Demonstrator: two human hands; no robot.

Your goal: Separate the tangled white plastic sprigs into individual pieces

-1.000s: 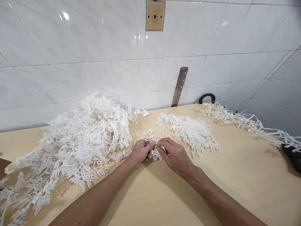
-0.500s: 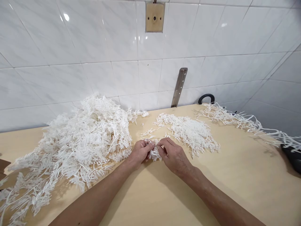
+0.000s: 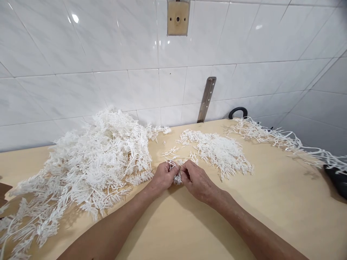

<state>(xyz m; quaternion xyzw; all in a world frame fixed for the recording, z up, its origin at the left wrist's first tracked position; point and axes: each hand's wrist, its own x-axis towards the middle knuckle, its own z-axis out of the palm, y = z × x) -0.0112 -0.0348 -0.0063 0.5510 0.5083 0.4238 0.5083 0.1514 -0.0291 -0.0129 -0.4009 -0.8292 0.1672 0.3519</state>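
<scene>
Between my hands is a small white sprig [image 3: 177,179] with thin, needle-like tips. My left hand [image 3: 164,174] is closed on it, thumb against the fingers. My right hand [image 3: 192,177] pinches at its right side, thumb and forefinger pressed together and nearly touching the left thumb. The fingertips hide part of the sprig. To the left lies a large heap of white branches [image 3: 100,155]. A smaller pile of white sprigs [image 3: 222,153] lies beyond my right hand, and a few loose bits [image 3: 170,152] lie just behind the hands.
Thin bare white stems [image 3: 271,135] stretch along the table's back right, beside a black ring-shaped handle [image 3: 238,112]. A black object [image 3: 336,182] sits at the right edge. A metal strip [image 3: 207,99] leans on the tiled wall [image 3: 108,47] behind the wooden table [image 3: 173,224].
My hands have drawn closer together, and less of the sprig shows between them. My left hand has turned slightly, with its fingers more tightly bunched. The piles have not moved.
</scene>
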